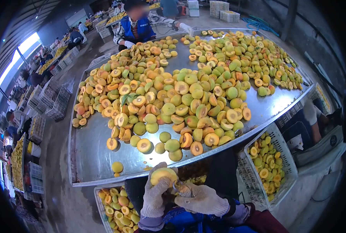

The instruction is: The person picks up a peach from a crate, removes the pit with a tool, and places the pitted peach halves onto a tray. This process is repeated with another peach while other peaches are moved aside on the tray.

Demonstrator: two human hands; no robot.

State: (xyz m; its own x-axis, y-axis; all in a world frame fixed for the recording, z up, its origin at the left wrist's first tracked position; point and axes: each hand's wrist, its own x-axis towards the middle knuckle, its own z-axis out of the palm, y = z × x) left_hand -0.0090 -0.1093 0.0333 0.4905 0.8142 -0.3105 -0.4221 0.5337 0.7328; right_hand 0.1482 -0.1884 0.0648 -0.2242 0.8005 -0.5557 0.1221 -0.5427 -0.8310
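Note:
My left hand (153,197), in a pale knitted glove, grips a yellow peach half (162,175) just past the near edge of the metal table (93,161). Close against that half is the curved metal tip of a small pitting tool (176,186). My right hand (204,199), gloved too, is closed around the tool, and its handle is mostly hidden in the fingers. A broad heap of peach halves (180,87) covers much of the table, several with the stone side up. One peach piece (117,167) lies apart near the front left.
A crate (99,198) of peach halves stands below the table by my left arm, and another crate (289,176) at my right. Across the table is a person in a blue vest (142,29). At right, another person's arm (312,122) shows. Stacked crates (56,99) line the left.

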